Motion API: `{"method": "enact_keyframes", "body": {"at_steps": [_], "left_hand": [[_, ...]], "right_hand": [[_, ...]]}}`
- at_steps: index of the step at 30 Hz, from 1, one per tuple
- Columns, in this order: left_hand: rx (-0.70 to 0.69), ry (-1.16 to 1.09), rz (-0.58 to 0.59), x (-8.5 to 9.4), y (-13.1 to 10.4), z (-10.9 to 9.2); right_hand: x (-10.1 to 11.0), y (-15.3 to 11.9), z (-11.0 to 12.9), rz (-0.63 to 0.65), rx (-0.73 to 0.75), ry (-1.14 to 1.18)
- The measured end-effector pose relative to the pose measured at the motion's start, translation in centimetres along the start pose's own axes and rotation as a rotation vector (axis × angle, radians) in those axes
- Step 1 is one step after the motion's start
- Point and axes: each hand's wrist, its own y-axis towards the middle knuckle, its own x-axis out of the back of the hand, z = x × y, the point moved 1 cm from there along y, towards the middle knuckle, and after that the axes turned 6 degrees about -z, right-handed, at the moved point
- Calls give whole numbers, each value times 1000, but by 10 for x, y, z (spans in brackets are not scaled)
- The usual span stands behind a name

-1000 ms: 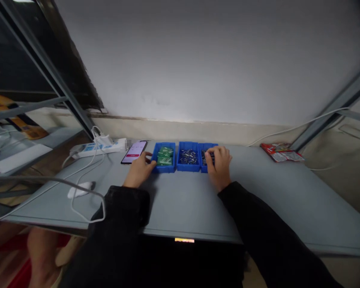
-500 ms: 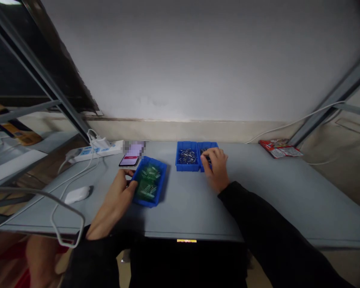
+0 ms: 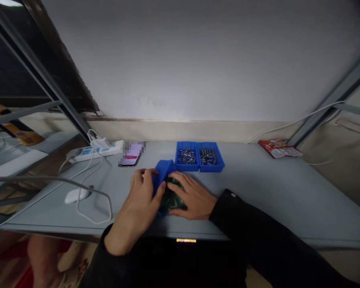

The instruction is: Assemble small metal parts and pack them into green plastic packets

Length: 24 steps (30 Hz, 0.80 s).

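My left hand [image 3: 142, 200] grips a blue bin [image 3: 165, 166], which is tilted toward the right near the front of the desk. Against its open side, my right hand [image 3: 193, 196] is curved over a green bag [image 3: 171, 198] of small parts, with its fingers wrapped on the bag. Part of the bag and the bin's inside are hidden by my hands. Behind them stand two more blue bins side by side: one holds thin shiny metal pieces [image 3: 187, 156], the other thicker grey cylindrical pieces [image 3: 208, 156].
A phone [image 3: 133, 154] and a white power strip [image 3: 100, 151] lie at the back left. A white case [image 3: 77, 195] and a looping white cable [image 3: 109, 208] are at the left. A red packet [image 3: 279, 148] lies at the back right. A person's legs show below left.
The held bin has moved right and tipped. My right hand has left the back right bin and come to the green bag. The cable loop has shifted right.
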Motion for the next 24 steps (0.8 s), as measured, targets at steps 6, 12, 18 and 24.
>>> {"method": "enact_keyframes", "body": {"at_steps": [6,12,18,24], "left_hand": [[54,-37,6,-3,-6,-6],[136,-93,-56,0,-6,-13],[126,-128,-104,-2,-4,-17],[202,-127,-104,5,-2,2]], "right_hand": [[-3,-1,1,50,57,-106],[-1,4,1,82,122,-78],[0,6,1,76,177,-130],[3,4,1,-2,155,-99]]}}
